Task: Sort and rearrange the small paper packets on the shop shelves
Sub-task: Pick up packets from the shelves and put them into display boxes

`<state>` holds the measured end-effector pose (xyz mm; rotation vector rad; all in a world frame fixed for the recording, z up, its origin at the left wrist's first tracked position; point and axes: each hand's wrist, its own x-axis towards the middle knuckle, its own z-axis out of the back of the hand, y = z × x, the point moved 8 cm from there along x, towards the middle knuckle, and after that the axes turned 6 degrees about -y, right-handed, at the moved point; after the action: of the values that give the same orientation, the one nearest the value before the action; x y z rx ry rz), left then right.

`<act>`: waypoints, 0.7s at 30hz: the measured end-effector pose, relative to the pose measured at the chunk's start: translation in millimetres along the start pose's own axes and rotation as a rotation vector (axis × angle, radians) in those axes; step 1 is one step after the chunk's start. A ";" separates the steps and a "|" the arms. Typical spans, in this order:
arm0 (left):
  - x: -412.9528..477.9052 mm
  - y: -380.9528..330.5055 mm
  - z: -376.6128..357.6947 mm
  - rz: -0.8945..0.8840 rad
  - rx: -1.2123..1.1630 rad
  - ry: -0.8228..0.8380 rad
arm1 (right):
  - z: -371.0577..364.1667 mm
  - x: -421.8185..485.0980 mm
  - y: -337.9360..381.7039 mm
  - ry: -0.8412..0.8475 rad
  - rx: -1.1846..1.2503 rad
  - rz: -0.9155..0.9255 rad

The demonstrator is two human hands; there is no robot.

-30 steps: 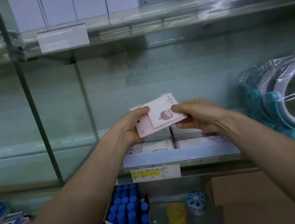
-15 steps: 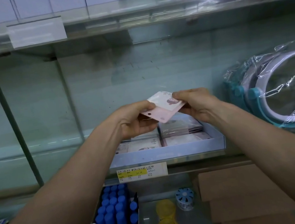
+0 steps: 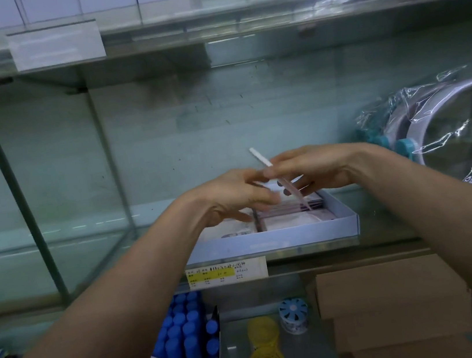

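Observation:
A thin pink-and-white paper packet (image 3: 259, 157) is turned edge-on and tilted, its lower end down near the stacks. My right hand (image 3: 318, 168) pinches it at its middle. My left hand (image 3: 228, 199) is blurred, just left of the packet, with fingers spread and relaxed over the tray; it does not seem to grip anything. Below both hands a shallow light-blue tray (image 3: 270, 240) sits on the glass shelf and holds stacks of similar packets (image 3: 295, 218), partly hidden by my hands.
A plastic-wrapped teal and white ring item (image 3: 446, 134) stands to the right on the same shelf. A glass divider (image 3: 10, 180) rises at the left. Below are a box of blue-capped sticks (image 3: 187, 337), yellow round containers (image 3: 262, 331) and cardboard boxes (image 3: 394, 302).
The packet was held flat between both hands; now it is turned on edge and lowered toward the tray. My left hand has loosened from it and its fingers have spread.

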<state>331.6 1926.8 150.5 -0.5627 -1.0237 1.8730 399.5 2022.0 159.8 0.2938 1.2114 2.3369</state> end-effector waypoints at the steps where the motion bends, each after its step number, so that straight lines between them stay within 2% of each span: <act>1: 1.0 4.3 10.7 -0.008 0.107 -0.071 | 0.5 -1.1 -2.1 0.029 -0.012 0.012; 3: 2.6 12.1 26.7 -0.015 0.288 -0.179 | -1.3 -3.4 -7.5 0.105 -0.053 0.022; 6: 0.9 25.5 26.1 0.011 0.449 -0.167 | -9.7 -5.7 -16.7 0.204 -0.223 0.005; 8: 0.5 32.6 22.6 0.031 0.460 -0.152 | -15.5 -6.1 -23.1 0.263 -0.354 -0.022; 11: 0.6 36.5 24.7 0.050 0.432 -0.168 | -17.8 -9.9 -26.4 0.329 -0.412 -0.045; 13: 1.4 36.3 28.2 0.060 0.425 -0.189 | -15.6 -14.4 -25.4 0.323 -0.445 -0.047; 17: 2.9 33.7 24.2 0.050 0.421 -0.167 | -19.0 -12.0 -14.8 0.202 -0.598 0.022; 21: 3.3 33.8 17.7 0.052 0.505 -0.100 | -33.7 -9.3 -15.6 0.258 -0.652 0.039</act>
<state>300.7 1913.7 132.2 -0.1999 -0.5619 2.1209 399.0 2001.1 127.8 -0.2156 0.4831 2.7061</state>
